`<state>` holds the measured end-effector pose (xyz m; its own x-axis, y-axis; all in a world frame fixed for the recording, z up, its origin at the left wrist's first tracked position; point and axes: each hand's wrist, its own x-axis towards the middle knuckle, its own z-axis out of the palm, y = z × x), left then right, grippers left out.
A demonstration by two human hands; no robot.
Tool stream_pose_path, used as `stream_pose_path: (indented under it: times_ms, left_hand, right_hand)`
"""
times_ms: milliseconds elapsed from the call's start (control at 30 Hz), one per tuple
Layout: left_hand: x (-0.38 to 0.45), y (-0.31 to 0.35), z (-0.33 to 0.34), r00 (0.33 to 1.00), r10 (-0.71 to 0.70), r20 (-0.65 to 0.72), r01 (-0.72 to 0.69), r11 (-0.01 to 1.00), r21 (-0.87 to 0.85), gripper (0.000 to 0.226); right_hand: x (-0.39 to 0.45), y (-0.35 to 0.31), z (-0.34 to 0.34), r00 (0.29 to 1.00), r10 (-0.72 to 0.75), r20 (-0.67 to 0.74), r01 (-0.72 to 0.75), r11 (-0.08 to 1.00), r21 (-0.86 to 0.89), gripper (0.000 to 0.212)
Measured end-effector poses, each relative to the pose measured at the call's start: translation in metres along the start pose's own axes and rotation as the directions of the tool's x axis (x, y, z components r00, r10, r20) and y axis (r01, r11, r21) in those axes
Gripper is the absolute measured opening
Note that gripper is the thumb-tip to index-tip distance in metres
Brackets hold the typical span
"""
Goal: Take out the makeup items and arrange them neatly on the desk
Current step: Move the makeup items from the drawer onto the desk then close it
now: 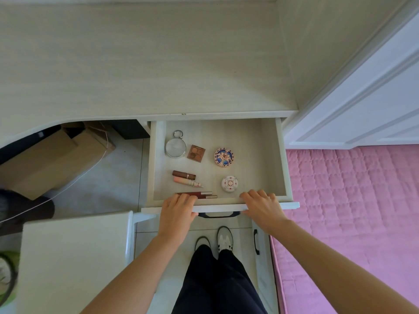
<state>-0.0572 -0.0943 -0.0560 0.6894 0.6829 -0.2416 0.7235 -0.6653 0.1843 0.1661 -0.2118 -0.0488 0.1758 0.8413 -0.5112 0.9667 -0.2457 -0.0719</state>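
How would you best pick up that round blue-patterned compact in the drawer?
Come from straight above and pinch the blue-patterned compact across its round rim with the fingers. It lies flat on the drawer floor with bare space all round, so any two opposite sides of the edge should be reachable.

Left ends of the two slim tubes hidden under left hand. Drawer handle mostly covered by drawer front. Cardboard box partly tucked beneath desk. Green object cut off at left edge.
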Motion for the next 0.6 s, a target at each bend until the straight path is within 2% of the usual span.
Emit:
stream_pose_path:
  times_ms: [133,267,333,500,600]
  left_hand:
    - [0.003,-0.004,0.001,1.000,-0.018,0.019,0.019,0.996,-0.082,0.039]
    - [0.022,-0.007,-0.011,0.989,-0.084,0.120,0.107,0.973,-0.205,0.042]
    - [0.038,-0.010,-0.013,0.985,-0.123,0.122,0.150,0.956,-0.253,0.040]
    - [0.094,-0.029,-0.002,0.978,-0.194,0.072,0.207,0.946,-0.251,0.027]
    - [0.131,-0.037,0.000,0.966,-0.249,0.065,0.257,0.947,-0.194,0.034]
  right_hand:
    - [0.004,0.008,-0.010,0.995,-0.048,0.086,0.039,0.993,0.110,0.046]
    - [0.018,0.021,-0.027,0.980,-0.061,0.191,-0.013,0.932,0.362,0.044]
    - [0.033,0.027,-0.033,0.982,-0.044,0.185,-0.034,0.917,0.398,0.042]
    - [0.087,0.035,-0.035,0.987,0.056,0.151,-0.118,0.889,0.442,0.041]
    - [0.121,0.035,-0.034,0.986,0.097,0.138,-0.152,0.867,0.474,0.042]
